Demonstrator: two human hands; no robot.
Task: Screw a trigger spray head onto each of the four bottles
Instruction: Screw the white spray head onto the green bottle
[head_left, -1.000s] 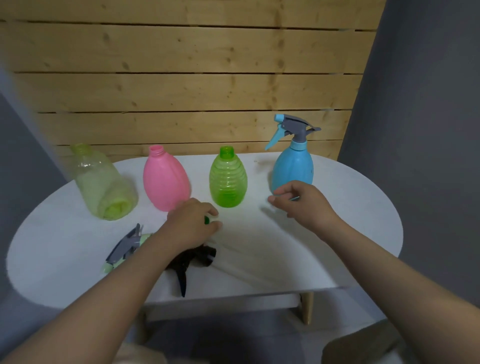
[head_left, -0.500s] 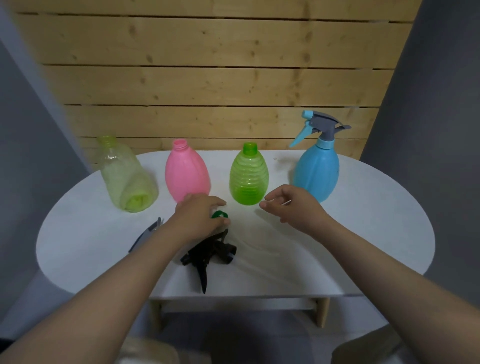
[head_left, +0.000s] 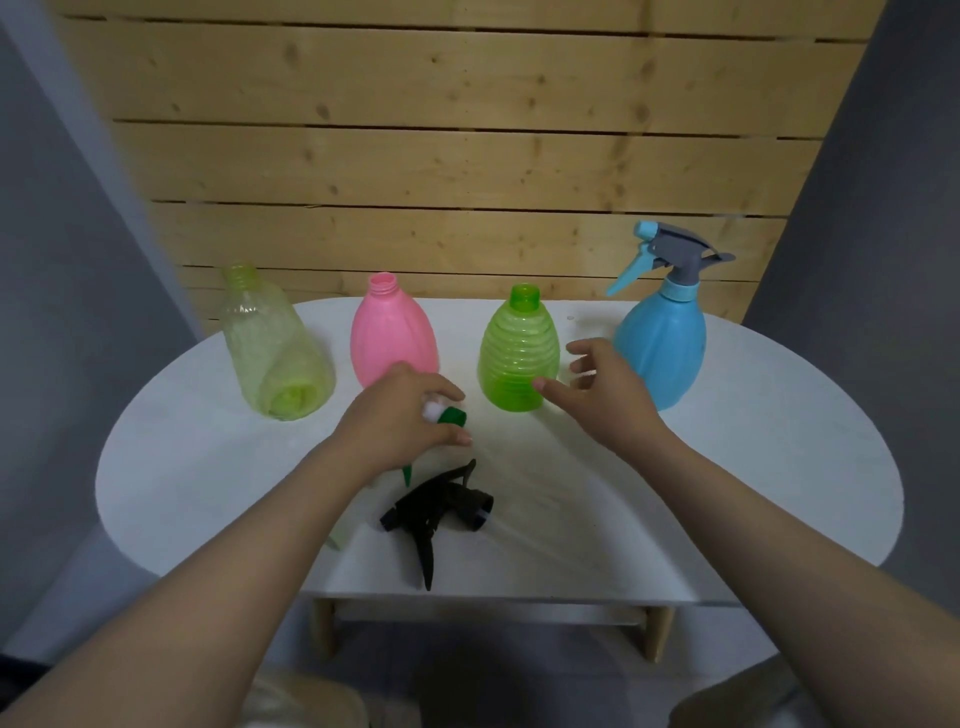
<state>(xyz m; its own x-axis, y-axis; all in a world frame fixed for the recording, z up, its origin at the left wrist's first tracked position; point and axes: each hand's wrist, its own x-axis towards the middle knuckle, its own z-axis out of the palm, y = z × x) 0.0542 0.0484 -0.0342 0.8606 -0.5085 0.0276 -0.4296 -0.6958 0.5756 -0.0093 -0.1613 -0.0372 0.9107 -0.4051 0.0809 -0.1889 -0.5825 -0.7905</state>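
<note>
Left grip clutches green spray head; right grip spread, empty

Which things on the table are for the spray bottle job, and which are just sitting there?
For the job: pale yellow-green bottle, pink bottle, green ribbed bottle, blue bottle with its head on, green spray head in the left hand, black spray head.

Just there: white table, wooden wall.

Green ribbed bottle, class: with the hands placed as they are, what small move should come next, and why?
Probably the right hand, open beside the green ribbed bottle, should close around it to steady it. Its neck is bare, and the left hand already grips a green-and-white spray head close by. The blue bottle is already capped.
</note>
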